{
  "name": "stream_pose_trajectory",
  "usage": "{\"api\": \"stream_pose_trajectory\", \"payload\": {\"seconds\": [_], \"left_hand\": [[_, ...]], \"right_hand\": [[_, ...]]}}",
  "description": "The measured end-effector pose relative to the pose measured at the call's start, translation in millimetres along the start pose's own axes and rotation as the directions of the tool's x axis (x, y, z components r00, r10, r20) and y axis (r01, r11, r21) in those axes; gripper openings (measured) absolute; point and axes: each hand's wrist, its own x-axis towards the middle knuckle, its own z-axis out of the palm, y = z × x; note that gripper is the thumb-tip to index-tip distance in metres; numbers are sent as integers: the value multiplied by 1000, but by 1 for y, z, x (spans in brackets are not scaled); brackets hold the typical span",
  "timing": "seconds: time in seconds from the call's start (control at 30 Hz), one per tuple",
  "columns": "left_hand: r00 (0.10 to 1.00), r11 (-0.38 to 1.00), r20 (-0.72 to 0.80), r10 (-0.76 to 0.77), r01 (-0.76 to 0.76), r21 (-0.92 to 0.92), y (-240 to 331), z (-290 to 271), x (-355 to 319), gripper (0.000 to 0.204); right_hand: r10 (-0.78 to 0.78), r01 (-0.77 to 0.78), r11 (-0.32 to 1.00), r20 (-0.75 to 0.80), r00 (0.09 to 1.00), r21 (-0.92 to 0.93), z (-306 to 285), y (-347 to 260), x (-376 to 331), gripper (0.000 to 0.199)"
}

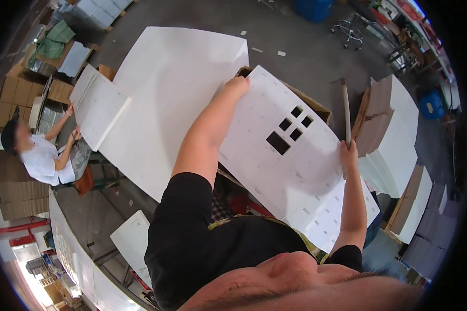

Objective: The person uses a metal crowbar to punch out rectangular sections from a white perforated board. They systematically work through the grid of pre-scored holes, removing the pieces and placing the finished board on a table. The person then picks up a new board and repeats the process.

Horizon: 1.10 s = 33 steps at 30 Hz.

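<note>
A large white printed sheet stack (254, 135) lies slanted before me, with several dark square cut-outs toward its right side. My left hand (237, 86) is closed at its far left corner, the fingertips partly hidden by the edge. On the right edge, my right hand (349, 152) is wrapped round the wooden handle of a hammer (346, 106), whose thin metal head points up and away from me. Under the far edge of the stack shows a brown board rim (316, 106). Nearer my body, more printed sheets (327, 223) continue down to the right.
A wide white table (161, 78) extends to the left. Across it, a co-worker (41, 155) holds a thick white sheet stack (96, 103). Tall stacks of cut board (392, 119) stand on the right. A wheeled stool (350, 31) and a blue drum (314, 8) are farther off.
</note>
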Motion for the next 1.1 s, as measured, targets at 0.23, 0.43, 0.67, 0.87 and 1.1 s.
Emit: {"api": "stream_pose_trajectory", "payload": {"seconds": [0.23, 0.43, 0.67, 0.87, 1.1], "left_hand": [[999, 999, 4, 48, -48, 9, -5, -12, -15, 55], [996, 996, 8, 83, -83, 26, 3, -30, -31, 53], [997, 997, 15, 77, -76, -20, 2, -33, -35, 53], [997, 997, 37, 74, -72, -39, 1, -30, -31, 54], [997, 996, 8, 71, -71, -44, 1, -29, -30, 56]], "right_hand": [[-313, 308, 946, 40, 949, 103, -7, -57, -86, 18], [-15, 21, 1000, 370, 929, -11, 35, -81, -134, 27], [-85, 51, 992, 304, 949, 119, 24, -106, -144, 29], [-220, 190, 951, 103, 970, 243, 36, -100, -148, 26], [-266, 232, 943, 120, 957, 239, 36, -103, -151, 27]]}}
